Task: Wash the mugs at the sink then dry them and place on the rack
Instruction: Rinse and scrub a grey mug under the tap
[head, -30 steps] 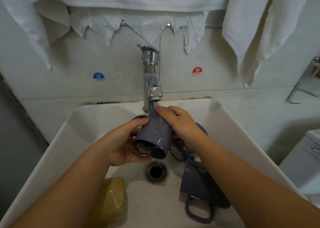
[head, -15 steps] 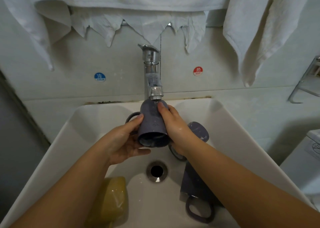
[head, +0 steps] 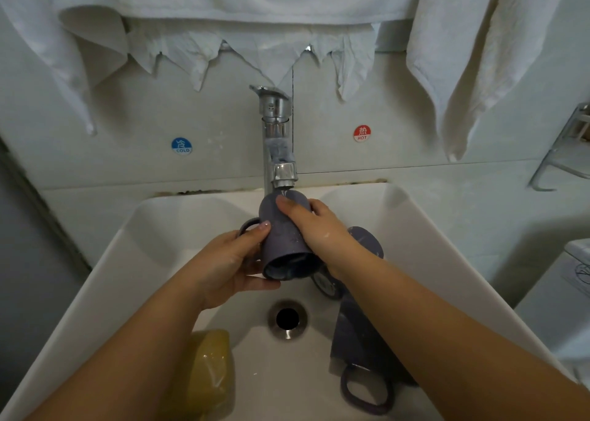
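Note:
I hold a purple-grey mug (head: pixel 282 245) under the chrome tap (head: pixel 277 139), its base up against the spout and its mouth tipped toward me. My left hand (head: pixel 236 261) grips its left side by the handle. My right hand (head: pixel 316 229) wraps over its right side, fingers across the base. Two more purple mugs lie in the white sink (head: pixel 153 245): one (head: pixel 367 241) behind my right wrist, one (head: pixel 360 350) on its side at the front right with its handle toward me.
A yellow sponge (head: pixel 207 372) lies in the sink at the front left, near the drain (head: pixel 287 320). White towels (head: pixel 463 53) hang above the tap. A metal rack (head: pixel 568 152) is fixed to the wall at the right edge.
Both hands have lifted the mug up from mid-basin until its base is at the spout. My right hand has slid over the base.

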